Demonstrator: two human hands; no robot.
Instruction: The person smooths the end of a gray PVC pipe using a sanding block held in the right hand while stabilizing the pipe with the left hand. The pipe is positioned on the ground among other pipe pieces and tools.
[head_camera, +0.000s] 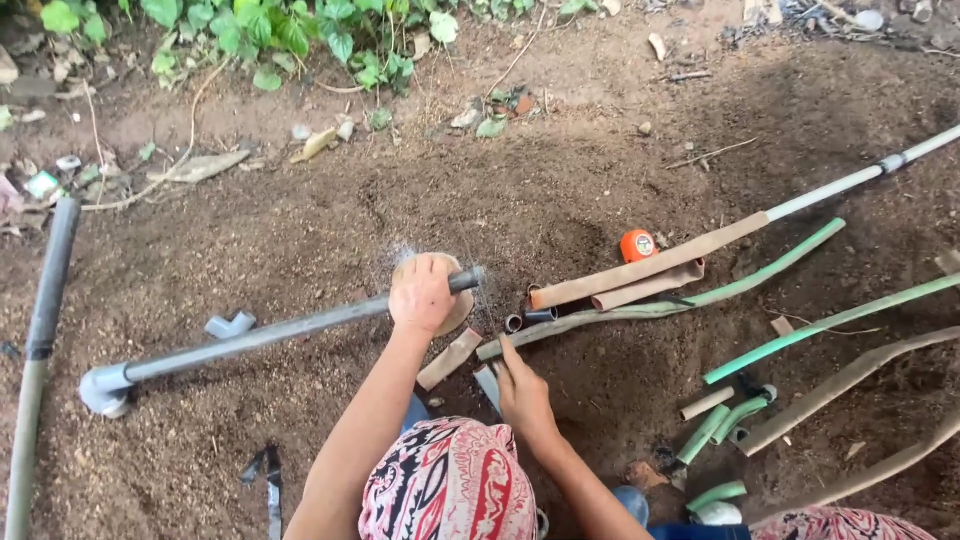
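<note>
1. Head view: left hand (422, 293) curled around a long grey pipe (270, 335), pressing it onto a round wooden block (452, 300) on bare soil.
2. Pipe's far end carries a grey elbow fitting (105, 388), lying on the ground to the left.
3. Right hand (523, 392) closed on a short grey tool (489, 384); exact grip unclear.
4. Green pipes (760, 270), muddy pipes and an orange tape measure (637, 245) lie to the right.

Around you on the bare soil:
You see green pipes (760, 262), an orange tape measure (637, 245), leafy plants (280, 35), a grey elbow fitting (229, 325).
</note>
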